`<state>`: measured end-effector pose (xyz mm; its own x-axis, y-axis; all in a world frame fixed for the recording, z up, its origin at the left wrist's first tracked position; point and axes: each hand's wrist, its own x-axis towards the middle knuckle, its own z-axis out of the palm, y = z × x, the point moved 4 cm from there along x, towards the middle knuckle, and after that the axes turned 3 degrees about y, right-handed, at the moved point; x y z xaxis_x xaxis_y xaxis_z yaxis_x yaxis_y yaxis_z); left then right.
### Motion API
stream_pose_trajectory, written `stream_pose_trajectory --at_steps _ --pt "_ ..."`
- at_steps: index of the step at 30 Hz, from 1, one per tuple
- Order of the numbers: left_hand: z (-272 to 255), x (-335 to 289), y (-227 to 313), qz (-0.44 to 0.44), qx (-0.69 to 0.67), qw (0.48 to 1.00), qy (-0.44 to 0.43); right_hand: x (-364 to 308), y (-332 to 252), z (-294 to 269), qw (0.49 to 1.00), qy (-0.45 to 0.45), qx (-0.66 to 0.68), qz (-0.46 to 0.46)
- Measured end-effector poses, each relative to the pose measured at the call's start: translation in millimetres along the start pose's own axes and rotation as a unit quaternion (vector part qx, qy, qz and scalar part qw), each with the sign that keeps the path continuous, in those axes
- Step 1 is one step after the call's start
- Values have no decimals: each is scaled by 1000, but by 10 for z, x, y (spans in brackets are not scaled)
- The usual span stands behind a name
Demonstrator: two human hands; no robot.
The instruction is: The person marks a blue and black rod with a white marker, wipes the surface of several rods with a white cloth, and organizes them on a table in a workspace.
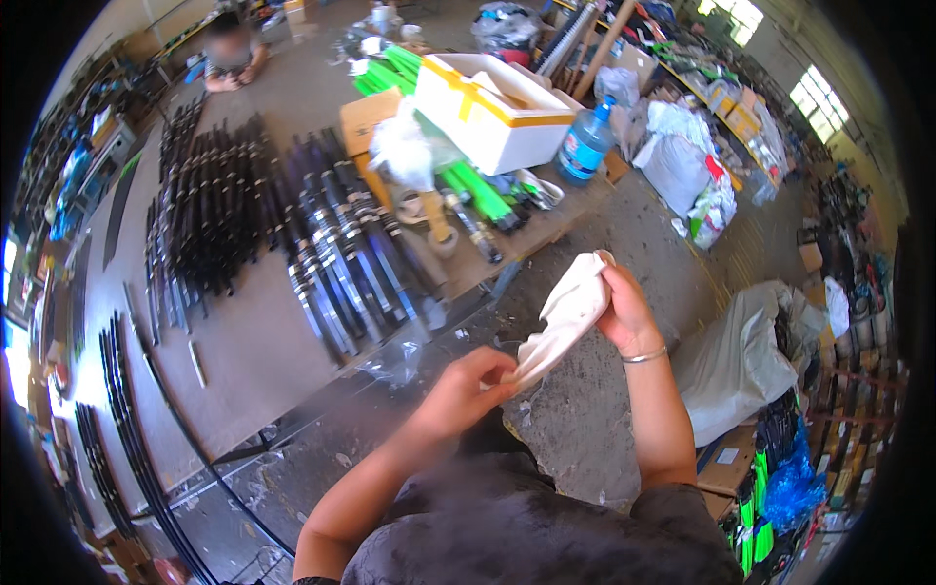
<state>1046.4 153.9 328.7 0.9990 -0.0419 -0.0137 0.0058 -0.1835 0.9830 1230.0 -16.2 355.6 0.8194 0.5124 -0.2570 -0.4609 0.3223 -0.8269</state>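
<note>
Stretched between my two hands is a crumpled cream-white cloth, held in the air past the table's near edge. It may be a glove, but its folds hide the shape. My left hand pinches the lower end between thumb and fingers. At the upper end, my right hand grips it, with the thumb on top and a metal bangle on the wrist. Both hands are closed on the cloth.
On the table lie bundles of dark rods and shiny rods. A white foam box, green-wrapped rods and a blue water bottle stand near its right corner. Sacks and a large pale bag lie to the right.
</note>
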Motion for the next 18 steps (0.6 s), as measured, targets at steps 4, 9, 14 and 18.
stream_pose_trajectory --at_steps 4,9,14,18 --pt "256 1019 303 108 110 977 147 307 -257 -298 997 1 -53 48" --pt "428 2119 294 -3 -45 999 8 632 -713 -544 987 -94 -126 38" --pt "379 2567 407 75 -170 981 65 912 -1100 -907 882 -114 -451 -73" --pt "449 2827 424 47 3 990 132 1220 -906 -1257 945 -19 -319 -63"
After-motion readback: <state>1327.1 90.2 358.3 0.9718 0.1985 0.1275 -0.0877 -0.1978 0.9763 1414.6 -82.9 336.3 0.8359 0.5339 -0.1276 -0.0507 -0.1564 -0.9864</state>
